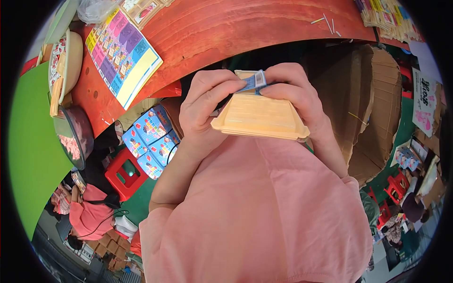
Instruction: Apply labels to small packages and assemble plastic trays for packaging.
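In front of my chest, both my hands hold up a pale yellow moulded plastic tray [259,115], its sloping side facing me. A small blue printed piece with a pale frame-like opening [255,81] sits at its top edge. My left hand [205,101] is closed, thumb and fingertips pinching the blue piece's left end while the palm lies beside the tray. Closed too, my right hand [302,92] presses its fingers against the right of the blue piece and the tray's right side. The fingers hide part of both things.
A red table [226,33] spans the far side, bearing a colourful printed sheet [120,56] and thin white sticks [328,23]. At left stand a cream basin [73,61] and a clear bowl [78,137]. A large cardboard box [382,108] is at right; a red stool [125,174] stands left.
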### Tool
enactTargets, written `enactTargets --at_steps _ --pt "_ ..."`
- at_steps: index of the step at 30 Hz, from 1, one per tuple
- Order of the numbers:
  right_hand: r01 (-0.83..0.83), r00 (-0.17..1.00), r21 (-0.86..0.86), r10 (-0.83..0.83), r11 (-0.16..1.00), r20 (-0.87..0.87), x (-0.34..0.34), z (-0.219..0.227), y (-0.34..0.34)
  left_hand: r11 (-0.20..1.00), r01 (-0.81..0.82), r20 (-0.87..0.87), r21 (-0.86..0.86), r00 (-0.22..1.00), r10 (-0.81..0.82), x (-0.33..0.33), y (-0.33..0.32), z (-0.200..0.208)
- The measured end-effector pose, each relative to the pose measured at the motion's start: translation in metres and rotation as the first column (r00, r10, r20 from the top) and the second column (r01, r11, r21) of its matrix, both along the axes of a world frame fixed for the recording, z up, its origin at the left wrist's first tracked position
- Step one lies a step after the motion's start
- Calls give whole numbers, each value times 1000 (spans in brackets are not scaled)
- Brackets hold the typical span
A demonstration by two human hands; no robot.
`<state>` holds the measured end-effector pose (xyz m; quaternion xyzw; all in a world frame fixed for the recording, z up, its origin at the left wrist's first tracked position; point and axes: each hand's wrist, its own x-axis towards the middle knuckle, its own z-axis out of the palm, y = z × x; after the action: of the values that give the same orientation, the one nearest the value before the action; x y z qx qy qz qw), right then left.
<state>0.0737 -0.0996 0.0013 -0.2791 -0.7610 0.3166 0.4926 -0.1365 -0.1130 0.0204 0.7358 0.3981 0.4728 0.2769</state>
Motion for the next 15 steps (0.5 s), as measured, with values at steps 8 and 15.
enactTargets --at_steps 8,15 --pt "-193 980 -283 200 939 -5 28 3 8 970 179 -37 -163 982 -187 9 6 1" --pt "-62 973 -725 -122 686 -199 23 -10 17 849 14 141 -528 987 71 46 28 -19"
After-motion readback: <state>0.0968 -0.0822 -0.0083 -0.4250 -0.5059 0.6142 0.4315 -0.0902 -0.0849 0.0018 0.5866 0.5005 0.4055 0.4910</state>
